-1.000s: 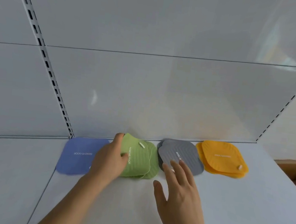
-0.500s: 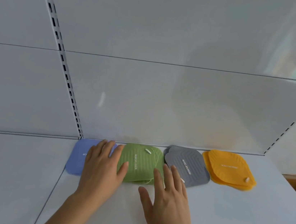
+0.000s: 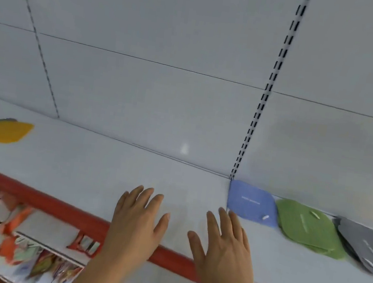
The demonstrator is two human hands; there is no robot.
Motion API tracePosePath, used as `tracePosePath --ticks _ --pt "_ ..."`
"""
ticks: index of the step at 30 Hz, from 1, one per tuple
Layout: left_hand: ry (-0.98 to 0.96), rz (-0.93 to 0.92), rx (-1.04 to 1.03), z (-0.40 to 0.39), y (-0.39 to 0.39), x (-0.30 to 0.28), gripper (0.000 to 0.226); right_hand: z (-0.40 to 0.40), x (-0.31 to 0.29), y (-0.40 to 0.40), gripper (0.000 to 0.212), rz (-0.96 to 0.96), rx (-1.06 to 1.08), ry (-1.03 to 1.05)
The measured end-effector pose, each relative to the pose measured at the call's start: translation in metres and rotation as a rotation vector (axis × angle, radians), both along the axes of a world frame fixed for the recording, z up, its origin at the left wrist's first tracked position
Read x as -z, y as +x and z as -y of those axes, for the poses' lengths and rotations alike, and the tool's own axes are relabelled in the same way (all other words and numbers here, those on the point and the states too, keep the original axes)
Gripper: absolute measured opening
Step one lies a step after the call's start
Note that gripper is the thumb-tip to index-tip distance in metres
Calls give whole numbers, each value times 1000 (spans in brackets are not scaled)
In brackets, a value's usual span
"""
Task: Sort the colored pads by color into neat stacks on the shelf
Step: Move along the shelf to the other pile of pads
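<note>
now that both are off the green pads [image 3: 307,225], hands wide, left hand [image 3: 138,221] and right hand [image 3: 223,243] empty

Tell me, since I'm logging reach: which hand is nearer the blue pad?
Right. The right hand hovers just beside the blue pad, fingers nearly at its corner; the left hand lies farther left.

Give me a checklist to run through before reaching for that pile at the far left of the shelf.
1. Left hand free: ok, open, holds nothing.
2. Right hand free: ok, open, holds nothing.
3. Unsorted pile located: ok, far left on the shelf.
4. Pile's colours known: cannot tell; yellow on top, grey beneath, blurred.
5. Blue pad, green stack, grey stack in a row: ok.
</note>
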State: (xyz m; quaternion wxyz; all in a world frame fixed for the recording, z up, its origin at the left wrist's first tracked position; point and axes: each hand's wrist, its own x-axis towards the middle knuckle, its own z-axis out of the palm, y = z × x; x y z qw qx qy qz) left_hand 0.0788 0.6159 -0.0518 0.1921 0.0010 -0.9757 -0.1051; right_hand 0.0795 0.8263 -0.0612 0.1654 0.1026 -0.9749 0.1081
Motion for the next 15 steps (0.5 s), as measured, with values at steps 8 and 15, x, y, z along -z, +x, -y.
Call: tracePosePath --ticks 8,15 --pt "5 68 -223 194 69 7 59 193 3 14 74 60 -192 46" --pt "67 109 -372 315 75 11 65 332 3 -16 75 83 -350 78"
